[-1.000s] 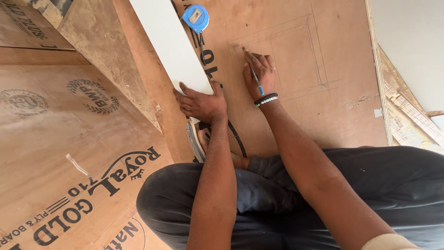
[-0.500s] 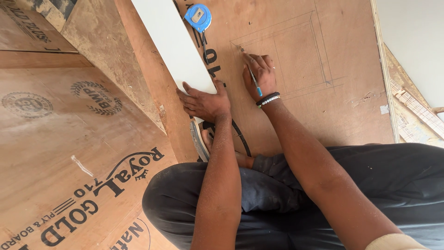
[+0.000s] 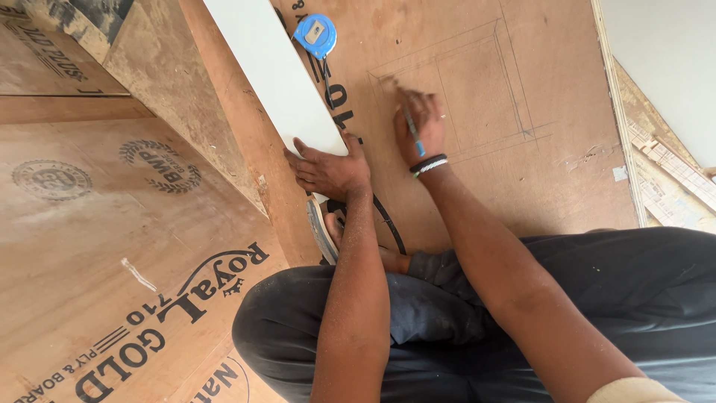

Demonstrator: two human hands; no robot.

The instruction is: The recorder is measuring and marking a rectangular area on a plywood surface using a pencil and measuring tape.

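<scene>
My left hand point(image 3: 328, 170) lies flat, fingers spread, pressing down the near end of a long white board strip point(image 3: 272, 71) that runs up and left across a plywood sheet point(image 3: 567, 97). My right hand point(image 3: 419, 123) grips a blue pencil point(image 3: 411, 133), its tip on a corner of nested rectangles point(image 3: 462, 89) drawn in pencil on the plywood. Beaded bands circle my right wrist.
A blue tape measure point(image 3: 315, 35) rests on the plywood beside the white strip. Another plywood sheet point(image 3: 89, 246) with printed marks lies lower at left. My dark-trousered legs point(image 3: 597, 298) fill the bottom. Wood offcuts point(image 3: 664, 172) lie at the right edge by a pale wall.
My right hand with the pencil has shifted slightly left along the drawn line. My left hand stays pressed on the white strip.
</scene>
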